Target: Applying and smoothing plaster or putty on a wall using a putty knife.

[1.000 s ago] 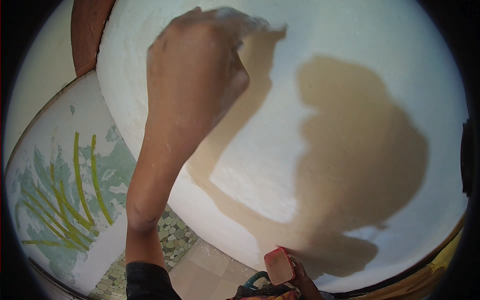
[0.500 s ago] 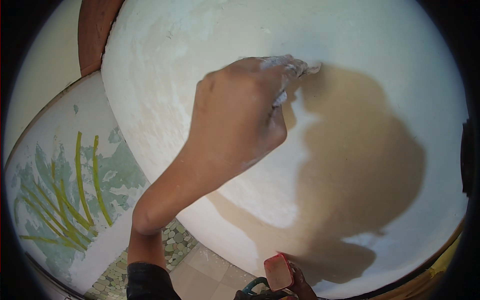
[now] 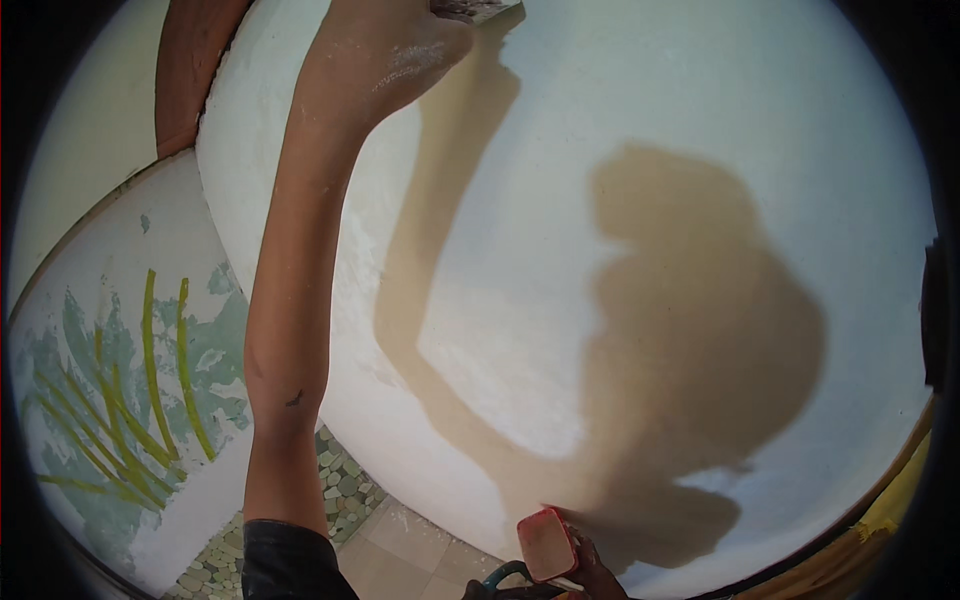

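Head view, only 1 to go through. 2 bare hands in it, well apart: 1 high, 1 low.

Left hand: at the top edge, left of centre, forearm running nearly straight up from a black sleeve. Back of the hand faces camera, white dust near the thumb base. Frame top crops the fingers, but it reads as grasping a thin pale-edged piece; fingertips out of sight, kind of piece unclear. Its visible edge runs sideways, rising slightly to the right, so roughly crosswise to the forearm.

Key relation: piece vs white wall. Wall lies behind the piece and spreads below and right of it. Arm shadow begins right beside the piece, so I'd judge it at or very near the surface; can't confirm contact. Left hand is the nearer of the 2 to the upper wall.

Right hand: bottom edge, right of centre, partly cropped, wrapped on the lower right side of a red-rimmed container. Container shows near the wall's lower edge, beige face to camera, long axis leaning top-left to bottom-right. It's well below the piece and a bit right.

Far left: green-and-white panel with yellow-green strokes, pebbled strip beside it.
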Demonstrator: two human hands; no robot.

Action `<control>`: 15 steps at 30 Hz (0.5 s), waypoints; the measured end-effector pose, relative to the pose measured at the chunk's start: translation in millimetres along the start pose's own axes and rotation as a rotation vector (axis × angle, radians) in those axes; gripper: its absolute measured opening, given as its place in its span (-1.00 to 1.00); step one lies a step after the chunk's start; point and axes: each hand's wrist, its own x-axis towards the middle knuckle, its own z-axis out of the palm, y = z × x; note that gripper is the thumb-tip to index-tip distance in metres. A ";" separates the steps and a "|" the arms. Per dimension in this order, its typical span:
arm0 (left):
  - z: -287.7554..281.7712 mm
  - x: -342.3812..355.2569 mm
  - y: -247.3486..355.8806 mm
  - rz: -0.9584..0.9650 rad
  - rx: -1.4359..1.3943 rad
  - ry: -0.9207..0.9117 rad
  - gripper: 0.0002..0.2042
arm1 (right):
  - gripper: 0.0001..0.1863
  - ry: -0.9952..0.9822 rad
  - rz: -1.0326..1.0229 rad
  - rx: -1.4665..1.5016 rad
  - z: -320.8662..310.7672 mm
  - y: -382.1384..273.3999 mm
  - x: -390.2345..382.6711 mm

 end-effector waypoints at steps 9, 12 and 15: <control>-0.9 -20.2 -19.5 0.140 -0.121 -0.127 -0.72 | -0.06 -0.017 0.098 0.154 -39.9 17.1 2.8; -6.0 -7.1 -9.9 0.238 -0.326 0.205 -0.85 | -0.08 0.123 0.188 0.164 -34.3 16.8 5.5; -11.4 8.4 -2.2 0.159 -0.226 0.179 -0.88 | -0.11 0.054 0.253 0.254 -32.4 11.6 1.1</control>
